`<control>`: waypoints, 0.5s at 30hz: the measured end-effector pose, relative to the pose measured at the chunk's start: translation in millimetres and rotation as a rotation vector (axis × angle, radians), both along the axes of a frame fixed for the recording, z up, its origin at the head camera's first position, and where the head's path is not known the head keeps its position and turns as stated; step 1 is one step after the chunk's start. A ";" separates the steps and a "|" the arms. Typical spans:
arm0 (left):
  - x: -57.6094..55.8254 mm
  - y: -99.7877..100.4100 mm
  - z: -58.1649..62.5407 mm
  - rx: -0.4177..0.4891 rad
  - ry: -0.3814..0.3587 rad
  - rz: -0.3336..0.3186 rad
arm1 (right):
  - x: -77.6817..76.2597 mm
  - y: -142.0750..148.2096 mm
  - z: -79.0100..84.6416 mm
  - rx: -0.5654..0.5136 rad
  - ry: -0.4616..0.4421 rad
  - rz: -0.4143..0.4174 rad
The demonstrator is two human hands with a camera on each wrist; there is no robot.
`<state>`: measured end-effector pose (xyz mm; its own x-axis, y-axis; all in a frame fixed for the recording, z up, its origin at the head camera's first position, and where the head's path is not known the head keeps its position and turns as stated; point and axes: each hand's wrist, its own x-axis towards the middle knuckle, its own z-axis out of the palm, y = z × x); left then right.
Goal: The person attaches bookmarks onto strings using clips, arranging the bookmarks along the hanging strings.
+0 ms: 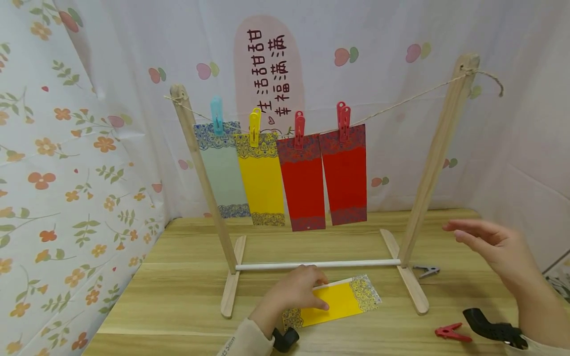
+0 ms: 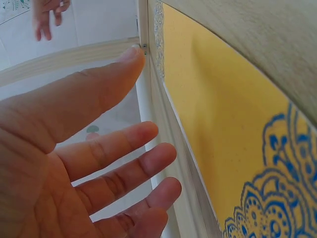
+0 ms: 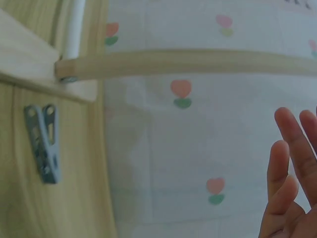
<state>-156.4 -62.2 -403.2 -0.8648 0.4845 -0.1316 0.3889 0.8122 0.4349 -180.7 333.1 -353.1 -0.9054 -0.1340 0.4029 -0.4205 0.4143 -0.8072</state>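
Observation:
Over a yellow patterned card (image 1: 340, 297) lying on the table, my left hand (image 1: 296, 291) reaches with fingers and thumb apart. In the left wrist view the fingers are loosely extended beside the card (image 2: 213, 99), with nothing between them. Raised at the right of the frame, my right hand (image 1: 503, 247) holds nothing and its fingers are relaxed. A grey clothespin (image 1: 426, 271) lies nearest below it, by the rack's right foot. Closer to the front lies a red clothespin (image 1: 452, 332).
A wooden rack with a right post (image 1: 438, 163) and a white crossbar (image 1: 318, 265) carries a string (image 1: 409, 97). Clipped along it hang a pale card (image 1: 226, 173), a yellow card (image 1: 261, 183) and two red cards (image 1: 304, 188). A patterned curtain (image 1: 392, 29) stands behind.

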 end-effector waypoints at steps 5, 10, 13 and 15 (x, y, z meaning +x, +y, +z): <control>1.1 1.6 2.3 -0.008 -0.018 0.011 | -9.4 18.4 -20.4 0.057 -0.096 -0.011; 2.5 4.4 1.6 -0.028 -0.009 0.031 | -19.4 27.7 -35.9 0.101 -0.169 0.025; 2.9 6.8 0.8 -0.050 0.003 0.033 | -22.2 28.3 -41.8 0.200 -0.228 0.015; 2.8 8.4 0.3 -0.072 0.022 0.022 | -23.8 28.0 -44.9 0.265 -0.274 0.026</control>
<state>-153.6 -53.8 -402.8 -0.8782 0.4553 -0.1466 0.3794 0.8496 0.3663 -204.4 361.2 -397.9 -0.9698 -0.2249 0.0948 -0.2168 0.6156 -0.7576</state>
